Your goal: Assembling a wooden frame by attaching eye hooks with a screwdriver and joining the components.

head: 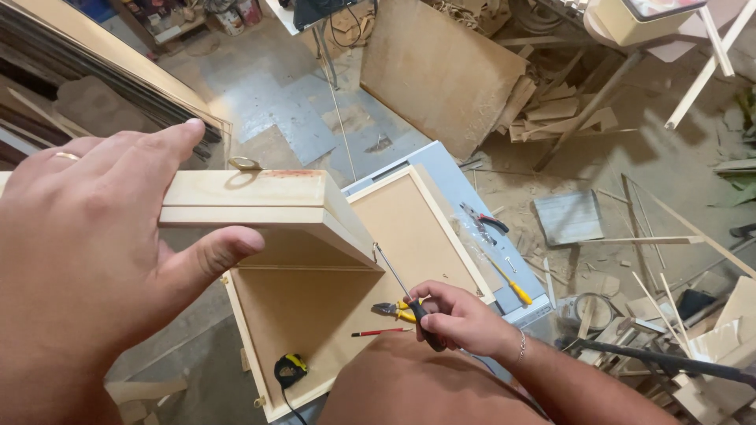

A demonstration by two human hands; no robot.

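Note:
My left hand (94, 252) grips the raised lid (260, 206) of a pale wooden box (315, 307), fingers on top and thumb underneath, holding it up near the camera. My right hand (457, 319) is closed on the black handle of a screwdriver (402, 287); its thin shaft points up-left, with the tip at the lid's right corner. Yellow-handled pliers (398, 311) and a red pencil (382, 333) lie inside the box beside my right hand. A yellow-and-black tape measure (290, 368) sits in the box near its front edge.
A second yellow-handled screwdriver (512, 287) and red-handled pliers (480, 219) lie on the grey surface right of the box. A large board (437, 71) leans behind it. Wood offcuts and sticks (654, 315) litter the dusty floor at the right.

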